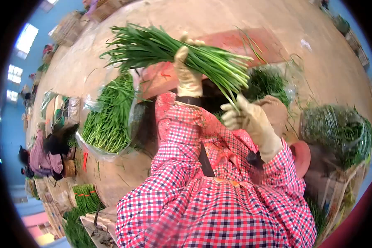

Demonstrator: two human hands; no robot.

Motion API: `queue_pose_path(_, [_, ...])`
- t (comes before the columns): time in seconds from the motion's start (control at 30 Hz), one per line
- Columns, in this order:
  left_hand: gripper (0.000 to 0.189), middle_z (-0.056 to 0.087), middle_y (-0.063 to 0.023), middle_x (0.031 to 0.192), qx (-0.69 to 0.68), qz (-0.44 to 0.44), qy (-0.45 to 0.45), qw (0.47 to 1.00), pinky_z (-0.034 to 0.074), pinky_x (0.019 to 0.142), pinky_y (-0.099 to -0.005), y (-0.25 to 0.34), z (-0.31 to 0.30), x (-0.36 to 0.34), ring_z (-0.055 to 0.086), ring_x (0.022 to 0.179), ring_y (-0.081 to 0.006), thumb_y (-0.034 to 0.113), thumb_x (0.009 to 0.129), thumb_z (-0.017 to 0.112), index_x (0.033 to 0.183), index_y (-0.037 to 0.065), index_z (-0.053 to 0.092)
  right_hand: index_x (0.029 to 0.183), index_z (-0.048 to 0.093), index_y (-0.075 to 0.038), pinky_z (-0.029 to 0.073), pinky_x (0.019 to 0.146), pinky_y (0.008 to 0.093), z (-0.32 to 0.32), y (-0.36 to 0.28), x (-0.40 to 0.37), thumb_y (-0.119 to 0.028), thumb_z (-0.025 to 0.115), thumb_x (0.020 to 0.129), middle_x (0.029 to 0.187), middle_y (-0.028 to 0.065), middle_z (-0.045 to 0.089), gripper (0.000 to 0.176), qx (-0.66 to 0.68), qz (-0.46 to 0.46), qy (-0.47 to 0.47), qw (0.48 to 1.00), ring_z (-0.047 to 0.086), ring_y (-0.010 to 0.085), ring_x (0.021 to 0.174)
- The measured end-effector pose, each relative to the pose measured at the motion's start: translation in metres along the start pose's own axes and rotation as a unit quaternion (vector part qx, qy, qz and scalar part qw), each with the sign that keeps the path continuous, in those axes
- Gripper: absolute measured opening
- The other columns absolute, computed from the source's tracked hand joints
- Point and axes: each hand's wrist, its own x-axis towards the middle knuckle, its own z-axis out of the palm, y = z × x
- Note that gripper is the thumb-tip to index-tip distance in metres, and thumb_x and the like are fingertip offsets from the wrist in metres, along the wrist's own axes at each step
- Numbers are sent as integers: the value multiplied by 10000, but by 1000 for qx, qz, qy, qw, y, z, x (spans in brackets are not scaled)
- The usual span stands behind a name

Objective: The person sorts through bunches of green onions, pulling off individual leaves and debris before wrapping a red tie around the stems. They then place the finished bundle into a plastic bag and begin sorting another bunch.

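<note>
Raised in front of me is a thick bunch of garlic chives (153, 47), its green leaf tips to the left and pale stem ends to the right. My left hand (188, 76), in a cream glove, is closed around the middle of that bunch. Lower right, my right hand (254, 124), also gloved, has its thumb and forefinger pinched on a few chive stalks (230, 97) that hang below the rest. Its other fingers are curled. Beneath the bunch lies a red board (273, 43) with a few loose stalks on it.
A plastic-lined heap of chives (111, 115) stands at left. More greens (268, 84) lie behind my right hand, and a plastic-wrapped bundle (337, 132) is at far right. Bunches with red ties (86, 196) stand lower left. Another person (45, 155) sits at far left.
</note>
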Motion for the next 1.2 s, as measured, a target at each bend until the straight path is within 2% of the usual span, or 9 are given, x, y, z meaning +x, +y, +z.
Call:
queue_pose_path(0.13, [450,664,-68,965,14,-5,-8,1000,496,964,-427,12,-1,-5,629,949,-252,147,828,651,1257,47,555,1047,674,42,432,598,217,7,9,5,-269,624,958,747,14,623,328,-85,-44,1,995,526,87,610])
queue_pose_path(0.6, [504,676,-34,1033,-128,-43,-18,991,489,992,-425,13,-3,-2,624,1021,-239,233,861,709,1304,56,546,907,717,31,417,508,204,1,-21,-55,-173,607,941,605,24,603,234,-297,-8,137,945,544,92,521])
queue_pose_path(0.73, [407,700,-27,1002,-122,-13,5,992,484,1008,-422,25,-17,7,649,985,-214,218,886,677,1242,44,584,831,722,0,390,461,197,-55,-54,-115,-138,619,894,563,-4,579,183,-454,-16,207,866,505,76,455])
queue_pose_path(0.9, [339,709,-26,928,-120,-46,8,992,478,1018,-416,32,-36,5,670,916,-190,160,895,626,1192,-1,591,813,689,-31,306,415,221,-149,-138,-166,-219,623,887,522,-20,514,213,-530,-95,418,732,436,48,433])
queue_pose_path(0.93, [341,708,-28,922,-117,-70,-1,991,478,1015,-411,29,-34,3,671,912,-192,154,886,625,1184,-10,592,810,676,-19,291,417,239,-158,-158,-160,-252,626,890,523,-22,497,252,-564,-119,425,698,420,53,438])
queue_pose_path(0.97, [360,707,-37,931,-109,-87,6,990,485,996,-406,22,-33,-1,669,912,-196,155,862,634,1173,-21,593,816,657,19,282,426,279,-164,-175,-146,-291,623,898,532,-15,460,322,-644,-177,447,595,393,77,454])
queue_pose_path(1.07, [293,707,-49,950,-139,-163,58,975,536,932,-428,2,-21,-16,675,928,-225,130,857,630,1129,20,627,991,708,-2,371,511,269,-90,-187,-79,-313,618,933,660,20,549,329,-624,-303,419,586,489,87,581])
queue_pose_path(1.1, [299,699,-73,1014,-133,-197,63,969,543,922,-421,-4,-22,-21,668,957,-245,136,859,628,1136,23,622,1036,713,-20,415,543,256,-58,-176,-57,-285,614,940,683,21,580,298,-549,-366,379,649,530,87,612])
queue_pose_path(1.2, [304,682,-94,1089,-114,-227,100,962,545,935,-412,-14,-2,-34,657,1010,-260,137,863,626,1146,26,617,1075,711,-36,463,583,272,-11,-146,-8,-275,614,942,747,53,663,290,-569,-354,314,672,576,105,645])
